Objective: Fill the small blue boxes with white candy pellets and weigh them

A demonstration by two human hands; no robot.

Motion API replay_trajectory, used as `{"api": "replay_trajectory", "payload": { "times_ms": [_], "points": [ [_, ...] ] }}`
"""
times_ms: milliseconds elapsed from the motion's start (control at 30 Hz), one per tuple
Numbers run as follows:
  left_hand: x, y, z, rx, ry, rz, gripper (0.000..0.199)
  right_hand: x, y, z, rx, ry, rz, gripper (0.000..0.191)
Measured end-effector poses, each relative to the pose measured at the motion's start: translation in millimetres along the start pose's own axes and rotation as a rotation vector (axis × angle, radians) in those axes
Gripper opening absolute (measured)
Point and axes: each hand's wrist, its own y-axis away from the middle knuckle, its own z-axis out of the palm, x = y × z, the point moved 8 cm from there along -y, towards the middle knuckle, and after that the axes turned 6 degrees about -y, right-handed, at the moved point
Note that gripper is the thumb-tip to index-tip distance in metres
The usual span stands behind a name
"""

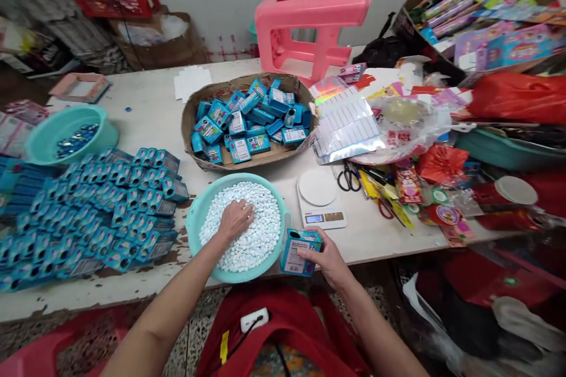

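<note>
Small white candies (pixel 265 212) fill a mint-green basin (pixel 194 235) at the table's front edge. My left hand (pixel 237 219) is down among the candies, its fingers curled into them; the fingertips are partly hidden. In my right hand (pixel 325 256) is a small blue printed carton (pixel 294 259), held upright just off the basin's right rim, thumb on the front panel. A clear plastic piece (pixel 276 259) shows between carton and basin. Behind the carton stands a white digital scale (pixel 318 191) with its display lit.
Rows of blue cartons (pixel 97 206) stand at left, near a second green basin (pixel 108 132). A cut-down cardboard box (pixel 190 147) of blue cartons sits behind the candies. Right of the scale lie black-handled scissors (pixel 349 178) and clutter. A pink stool (pixel 283 12) rests at the back.
</note>
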Motion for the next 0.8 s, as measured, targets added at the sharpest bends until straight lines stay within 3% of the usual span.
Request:
{"api": "replay_trajectory", "payload": {
  "times_ms": [100,233,300,367,433,500,633,800],
  "points": [
    [-25.1,-2.0,-11.3,0.102,0.191,-0.182,0.014,-16.9,-8.4,24.8,0.003,0.182,-0.128,0.044],
    [-34.8,2.8,-22.1,0.165,0.381,-0.319,0.028,-39.2,-15.6,62.3,0.071,0.476,-0.361,0.037],
    [-30.9,9.4,-32.1,0.186,0.557,-0.368,0.035,-48.2,-17.6,83.8,0.101,0.631,-0.498,0.034],
    [-20.7,16.2,-42.5,0.194,0.878,-0.386,0.034,-50.8,-20.5,106.7,0.104,0.780,-0.584,0.031],
    [-5.7,20.3,-52.4,0.182,1.227,-0.351,0.030,-48.3,-24.3,128.7,0.090,0.912,-0.616,0.029],
    [6.0,21.7,-62.8,0.180,1.418,-0.293,0.025,-44.0,-27.3,147.8,0.067,1.009,-0.624,0.028],
    [3.8,21.0,-71.4,0.241,1.530,-0.292,0.023,-39.6,-29.5,168.1,0.056,1.067,-0.615,0.030],
    [-3.9,18.3,-76.8,0.300,1.504,-0.300,0.027,-43.6,-32.7,170.9,0.038,1.023,-0.617,0.029]
  ]
}}
